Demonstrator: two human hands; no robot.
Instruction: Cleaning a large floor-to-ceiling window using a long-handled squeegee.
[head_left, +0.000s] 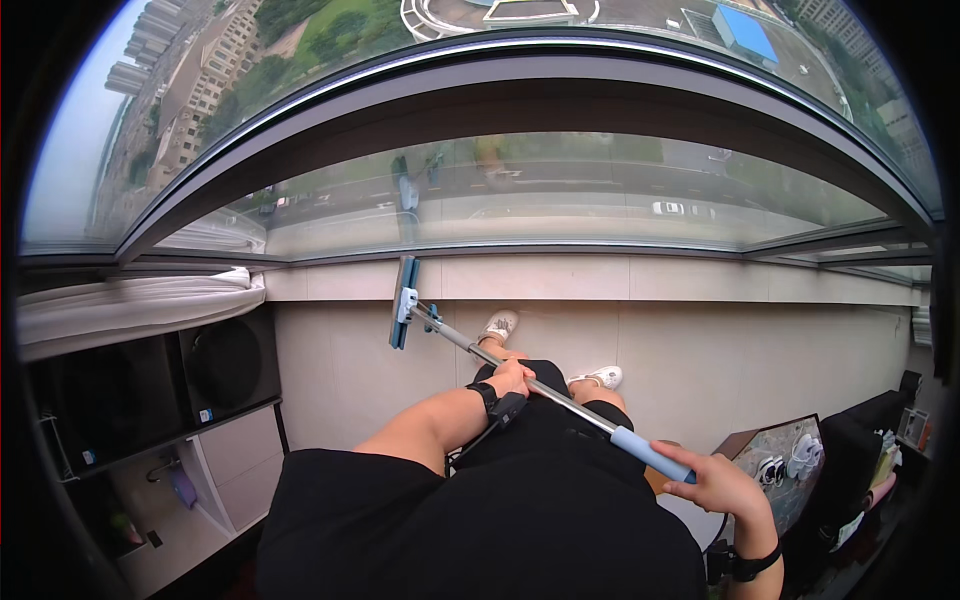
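Observation:
A long-handled mop with a metal pole slants across my body. My left hand is wrapped around the middle of the pole. At the lower right, my right hand holds the end of the light-blue grip, its index finger lying along it. The mop's flat blue head is at the far end, upper left of my feet. It overlaps the pale ledge below the window; whether it touches cannot be made out. A faint reflection of the head shows in the window glass.
A dark window frame curves across the top, with buildings and a road far below. White curtain and black front-loading machines stand left. At right are a low table with shoes and a black chair. My feet stand on tile.

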